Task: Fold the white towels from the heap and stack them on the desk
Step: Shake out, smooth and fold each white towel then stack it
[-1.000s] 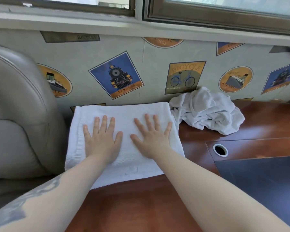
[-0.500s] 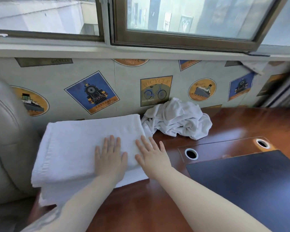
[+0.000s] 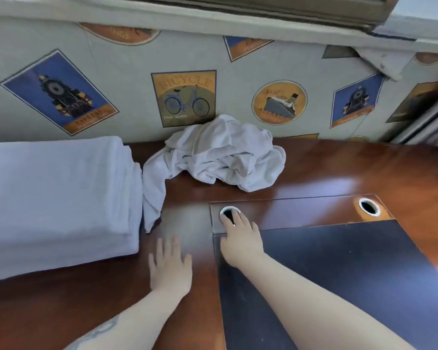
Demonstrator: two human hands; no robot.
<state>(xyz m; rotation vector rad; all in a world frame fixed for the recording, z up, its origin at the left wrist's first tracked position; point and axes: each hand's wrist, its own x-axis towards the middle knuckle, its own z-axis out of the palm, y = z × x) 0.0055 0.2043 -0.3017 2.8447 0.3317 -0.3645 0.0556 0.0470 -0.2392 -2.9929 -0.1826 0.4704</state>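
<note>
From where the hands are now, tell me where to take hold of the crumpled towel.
Take the crumpled towel by its loose tail, which trails toward the near edge beside the folded stack. That flap lies flat and free, just ahead of the left hand. Come from the near side, pinch its lower corner, and probably draw it out over the desk.

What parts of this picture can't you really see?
- Stack of folded towels, head view: the left edge cuts it off, so its full width and towel count stay unknown.
- Heap of towels: crumpled folds hide how many are in it.
- Left grommet hole: the right hand partly covers it.
- Left hand: motion blur smears the fingertips.
- Small poster text on the wall: too blurry.
</note>
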